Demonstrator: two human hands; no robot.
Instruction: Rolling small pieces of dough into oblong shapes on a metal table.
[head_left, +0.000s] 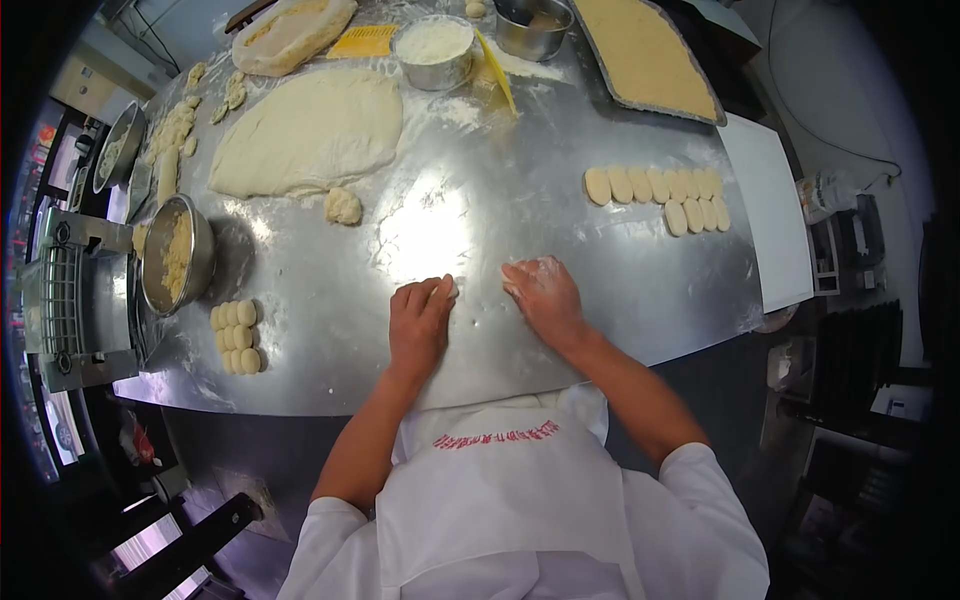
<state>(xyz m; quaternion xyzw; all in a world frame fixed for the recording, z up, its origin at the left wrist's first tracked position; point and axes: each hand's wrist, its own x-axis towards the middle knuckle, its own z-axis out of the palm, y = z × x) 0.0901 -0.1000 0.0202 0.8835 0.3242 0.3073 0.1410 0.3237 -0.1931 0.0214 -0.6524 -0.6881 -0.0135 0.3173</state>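
Observation:
My left hand (418, 319) rests on the steel worktop (480, 352) with its fingers curled around a small dough piece (454, 290), of which only a pale edge shows by the thumb. To its right, my flour-dusted right hand (546, 296) closes over another bit of dough (508, 278), mostly hidden under the fingers. Two rows of flattened dough ovals (637, 184) lie at the right of the worktop. On the left sits a block of rounded dough pieces (244, 336). A small dough lump (343, 206) lies beside a large dough sheet (311, 135).
A steel bowl of crumbly yellow filling (178, 262) stands tilted near a metal roller machine (64, 300). Farther back are a flour bowl (433, 52), a yellow scraper (496, 75), a steel pot (534, 34) and a tray with a tan layer (649, 56).

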